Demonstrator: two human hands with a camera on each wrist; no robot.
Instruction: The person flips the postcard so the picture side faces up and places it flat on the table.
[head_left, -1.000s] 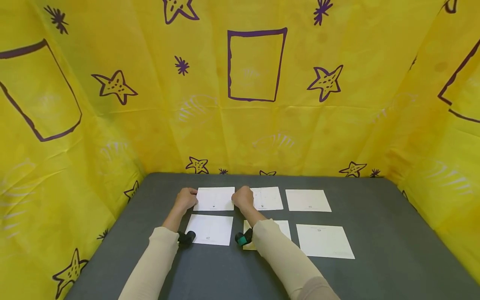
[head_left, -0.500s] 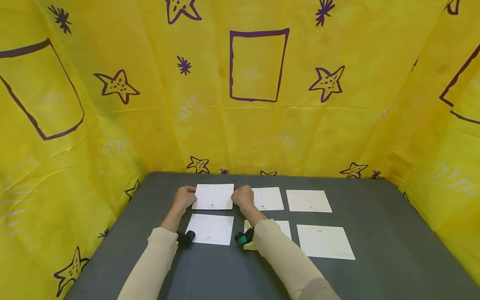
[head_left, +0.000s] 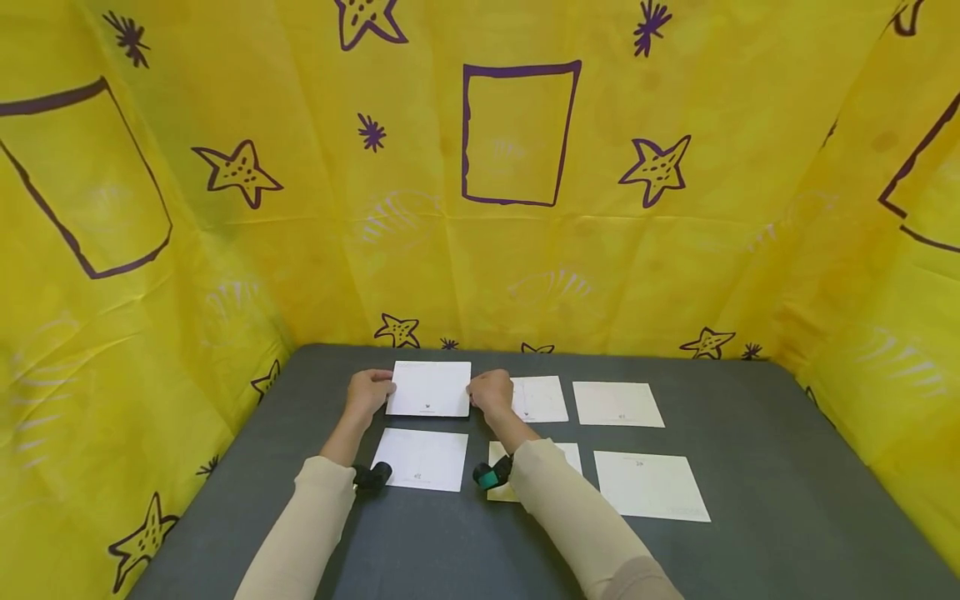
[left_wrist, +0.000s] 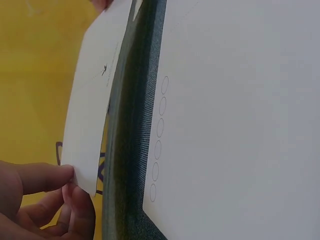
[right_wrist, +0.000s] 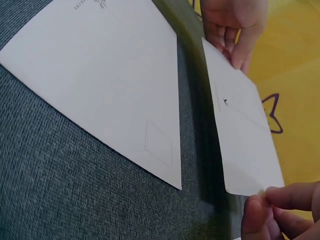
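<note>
A white postcard (head_left: 429,388) with a small dark print near its lower edge is held up between both hands at the back left, tilted, over the table. My left hand (head_left: 370,392) pinches its left edge between thumb and fingers; the left wrist view shows that thumb (left_wrist: 50,176) at the card's corner. On the opposite edge, my right hand (head_left: 492,392) pinches the card, seen closely as fingers (right_wrist: 292,197) in the right wrist view. Below it lies another white postcard (head_left: 422,460), with a row of small ovals along one edge in the left wrist view.
Further cards lie in two rows on the dark grey table (head_left: 772,467): a back middle card (head_left: 542,400), a back right card (head_left: 618,405), a front right card (head_left: 651,487) and a front middle card (head_left: 567,455) partly under the right forearm. A yellow printed cloth (head_left: 517,283) encloses the table.
Both hands have raised the back left postcard off the table, its far edge tilting up toward the cloth. The other cards stay in place.
</note>
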